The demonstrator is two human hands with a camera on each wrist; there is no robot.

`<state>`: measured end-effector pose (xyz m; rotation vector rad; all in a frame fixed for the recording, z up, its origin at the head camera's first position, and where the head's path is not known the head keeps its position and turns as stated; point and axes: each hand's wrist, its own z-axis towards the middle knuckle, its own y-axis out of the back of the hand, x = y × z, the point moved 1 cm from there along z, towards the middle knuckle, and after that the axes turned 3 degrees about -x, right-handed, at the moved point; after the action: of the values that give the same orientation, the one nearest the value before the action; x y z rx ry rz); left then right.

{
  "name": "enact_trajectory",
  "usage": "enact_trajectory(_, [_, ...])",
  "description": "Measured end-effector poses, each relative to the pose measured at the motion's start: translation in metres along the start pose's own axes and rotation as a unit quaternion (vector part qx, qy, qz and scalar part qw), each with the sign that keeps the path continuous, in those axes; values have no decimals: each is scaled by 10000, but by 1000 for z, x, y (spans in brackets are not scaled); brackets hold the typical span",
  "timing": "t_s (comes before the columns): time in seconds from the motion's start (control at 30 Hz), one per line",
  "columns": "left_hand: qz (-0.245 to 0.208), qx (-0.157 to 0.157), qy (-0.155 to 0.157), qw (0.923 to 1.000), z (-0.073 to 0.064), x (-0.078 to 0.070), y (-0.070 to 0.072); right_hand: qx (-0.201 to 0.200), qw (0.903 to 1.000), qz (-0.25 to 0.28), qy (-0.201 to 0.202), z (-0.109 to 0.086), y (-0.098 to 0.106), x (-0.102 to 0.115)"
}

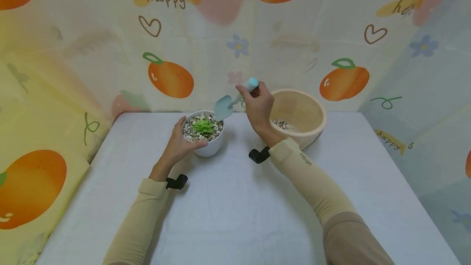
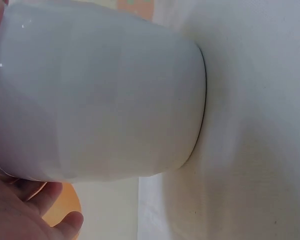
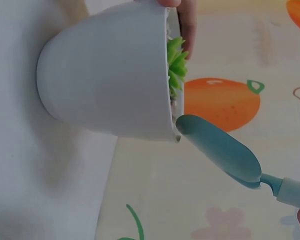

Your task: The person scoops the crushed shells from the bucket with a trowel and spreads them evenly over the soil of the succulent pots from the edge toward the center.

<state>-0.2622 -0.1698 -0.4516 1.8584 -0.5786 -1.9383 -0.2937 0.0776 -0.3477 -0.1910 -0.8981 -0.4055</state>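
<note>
A white flowerpot stands on the table, filled with small pebbles around a green succulent. My left hand holds the pot at its left side, the thumb along the near rim. In the left wrist view the pot's smooth wall fills much of the picture. My right hand grips the handle of a small blue-green trowel, which tilts down to the left. Its blade tip is at the pot's rim in the right wrist view; whether it touches cannot be told.
A large beige bowl-like planter stands at the right behind my right wrist, with some pebbles at its bottom. A white cloth covers the table. A patterned curtain hangs right behind the table's back edge.
</note>
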Motion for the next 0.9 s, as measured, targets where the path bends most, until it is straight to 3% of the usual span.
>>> enact_trajectory(0.4, [-68, -146, -109, 9998, -2, 3, 0, -120, 9931, 497, -1059, 7, 11, -4])
enact_trajectory(0.67, [-32, -182, -139, 9997, -3, 2, -1, -150, 9872, 757, -1396, 8, 25, 19])
enact_trajectory(0.9, [-82, -168, -82, 9998, -3, 2, -1, -142, 9836, 928, -1542, 16, 30, 5])
